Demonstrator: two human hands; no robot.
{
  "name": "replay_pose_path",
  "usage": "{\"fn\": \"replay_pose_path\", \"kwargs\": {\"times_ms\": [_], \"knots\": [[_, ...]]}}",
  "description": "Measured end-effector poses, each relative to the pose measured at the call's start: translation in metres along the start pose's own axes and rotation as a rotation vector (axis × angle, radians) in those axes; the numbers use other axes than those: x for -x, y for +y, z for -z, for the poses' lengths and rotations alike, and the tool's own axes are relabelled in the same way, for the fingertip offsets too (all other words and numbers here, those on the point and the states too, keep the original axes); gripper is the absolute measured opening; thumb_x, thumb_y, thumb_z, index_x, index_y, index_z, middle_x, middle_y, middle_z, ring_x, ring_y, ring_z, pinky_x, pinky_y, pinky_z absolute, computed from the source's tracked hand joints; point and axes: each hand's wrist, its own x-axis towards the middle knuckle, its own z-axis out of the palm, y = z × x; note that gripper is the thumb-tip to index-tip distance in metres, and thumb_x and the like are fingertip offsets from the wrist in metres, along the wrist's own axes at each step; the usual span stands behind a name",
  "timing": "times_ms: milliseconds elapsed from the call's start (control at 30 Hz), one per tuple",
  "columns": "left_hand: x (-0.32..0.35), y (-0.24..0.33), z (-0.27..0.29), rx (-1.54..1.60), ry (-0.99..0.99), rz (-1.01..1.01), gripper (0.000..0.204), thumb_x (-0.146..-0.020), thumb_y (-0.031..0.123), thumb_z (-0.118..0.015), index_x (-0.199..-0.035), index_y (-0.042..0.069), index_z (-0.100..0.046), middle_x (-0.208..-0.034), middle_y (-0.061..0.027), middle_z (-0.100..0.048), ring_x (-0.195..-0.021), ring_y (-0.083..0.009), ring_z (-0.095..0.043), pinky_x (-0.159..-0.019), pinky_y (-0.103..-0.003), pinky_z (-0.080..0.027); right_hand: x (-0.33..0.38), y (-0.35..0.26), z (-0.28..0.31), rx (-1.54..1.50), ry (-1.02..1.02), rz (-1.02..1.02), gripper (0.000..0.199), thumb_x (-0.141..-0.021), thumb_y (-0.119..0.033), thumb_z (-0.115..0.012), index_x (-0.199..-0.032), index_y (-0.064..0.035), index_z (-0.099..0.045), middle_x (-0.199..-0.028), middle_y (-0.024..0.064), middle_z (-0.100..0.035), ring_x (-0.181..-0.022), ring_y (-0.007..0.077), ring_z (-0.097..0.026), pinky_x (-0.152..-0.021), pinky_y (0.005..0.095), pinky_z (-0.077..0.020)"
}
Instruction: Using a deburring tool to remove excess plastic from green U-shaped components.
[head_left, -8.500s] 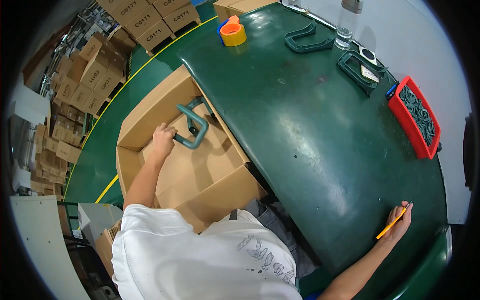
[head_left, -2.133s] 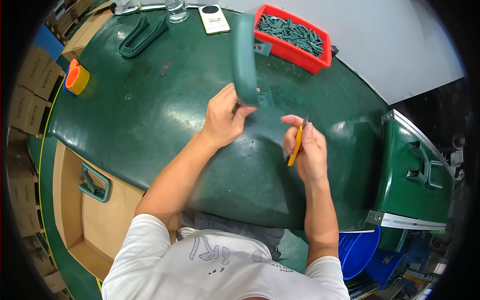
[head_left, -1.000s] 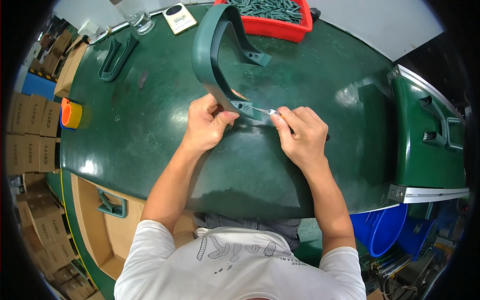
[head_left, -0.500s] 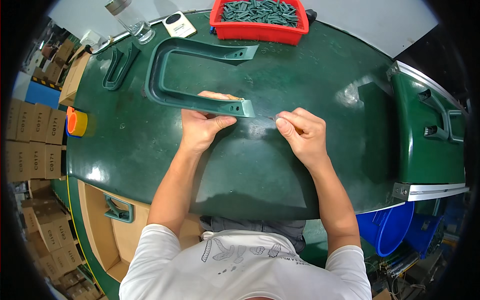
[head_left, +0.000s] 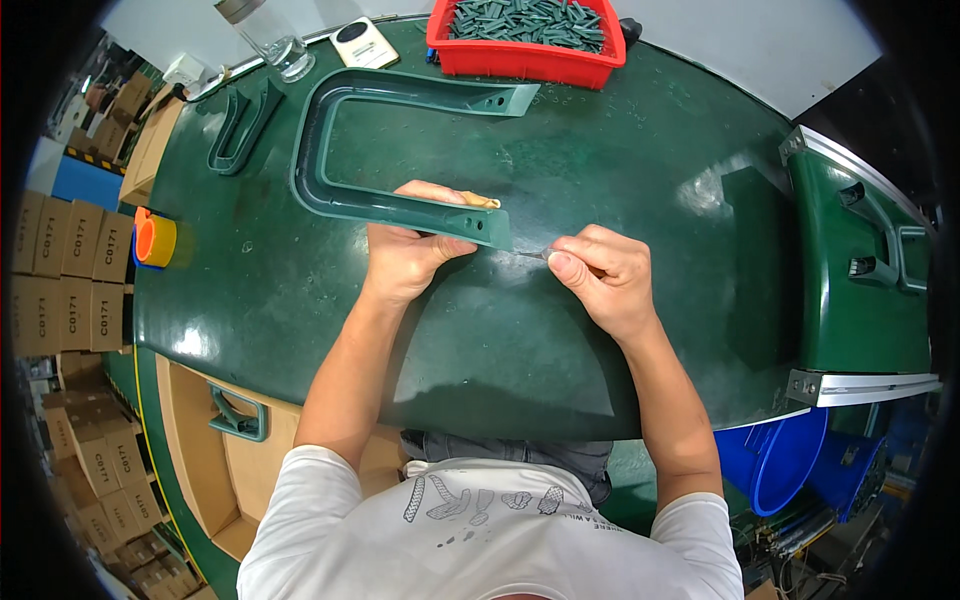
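A large green U-shaped plastic part (head_left: 420, 95) lies flat on the dark green table (head_left: 640, 150), its open end pointing right. My left hand (head_left: 405, 255) grips the near arm of the part, thumb under it and fingers over the top. My right hand (head_left: 600, 280) pinches a thin metal-tipped tool (head_left: 530, 254). The tool's point touches the end of that near arm, just right of my left hand.
A red tray (head_left: 525, 62) of small green pieces stands at the back. A clear bottle (head_left: 265, 35), a small white device (head_left: 362, 42) and another green part (head_left: 240, 130) lie back left. An orange tape roll (head_left: 155, 238) sits left. A cardboard box (head_left: 190, 450) holds a green handle (head_left: 240, 420). A green machine (head_left: 860, 270) stands right.
The U-shaped part came out of the cardboard box, stood tilted up a second ago, and now lies flat on the table. My right hand has brought the tool's tip to its end.
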Motion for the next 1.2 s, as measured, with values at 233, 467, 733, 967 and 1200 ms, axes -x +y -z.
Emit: {"fn": "replay_pose_path", "kwargs": {"times_ms": [233, 467, 733, 967, 1200], "knots": [[-0.001, 0.001, -0.002, 0.015, -0.001, -0.033, 0.035, -0.069, 0.002, -0.078, -0.098, 0.001, -0.059, -0.096, -0.0153, -0.067, -0.086, -0.0191, -0.066, -0.073, -0.030, -0.055, 0.000, -0.001, 0.000, -0.017, 0.004, -0.004, 0.018, -0.080, -0.020, -0.072, -0.079, -0.0022, -0.071, -0.061, 0.0048, -0.058, -0.053, 0.0126, -0.052, -0.048, 0.0266, -0.0399], [0.001, 0.000, -0.001, -0.012, -0.006, 0.004, 0.044, -0.065, 0.011, -0.082, -0.100, 0.004, -0.057, -0.097, -0.0150, -0.065, -0.087, -0.0217, -0.065, -0.076, -0.032, -0.054, 0.000, -0.001, 0.000, 0.026, -0.017, 0.000, 0.018, -0.079, -0.019, -0.072, -0.079, -0.0014, -0.070, -0.061, 0.0053, -0.059, -0.053, 0.0132, -0.053, -0.048, 0.0267, -0.0404], [0.003, -0.004, -0.005, 0.065, -0.031, -0.019, 0.035, -0.069, 0.000, -0.078, -0.098, 0.001, -0.059, -0.094, -0.0163, -0.068, -0.086, -0.0201, -0.066, -0.072, -0.031, -0.055, 0.000, 0.001, -0.002, 0.039, 0.046, 0.025, 0.016, -0.079, -0.017, -0.072, -0.079, -0.0017, -0.070, -0.059, 0.0053, -0.056, -0.051, 0.0140, -0.050, -0.047, 0.0279, -0.0386], [0.005, -0.004, -0.013, 0.089, -0.063, 0.011, 0.047, -0.064, 0.011, -0.083, -0.102, 0.004, -0.055, -0.091, -0.0173, -0.066, -0.087, -0.0279, -0.066, -0.073, -0.037, -0.054, 0.000, 0.003, -0.005, 0.083, 0.133, 0.038, 0.015, -0.080, -0.016, -0.071, -0.080, -0.0009, -0.069, -0.058, 0.0064, -0.053, -0.050, 0.0151, -0.049, -0.047, 0.0286, -0.0379], [0.012, -0.003, -0.028, 0.030, -0.241, 0.013, 0.037, -0.064, 0.000, -0.081, -0.095, -0.001, -0.059, -0.095, -0.0171, -0.067, -0.091, -0.0276, -0.066, -0.078, -0.037, -0.054, -0.004, 0.005, 0.000, 0.116, 0.170, -0.057, 0.020, -0.084, -0.020, -0.068, -0.080, -0.0004, -0.069, -0.057, 0.0066, -0.053, -0.051, 0.0148, -0.050, -0.047, 0.0286, -0.0379]]}}
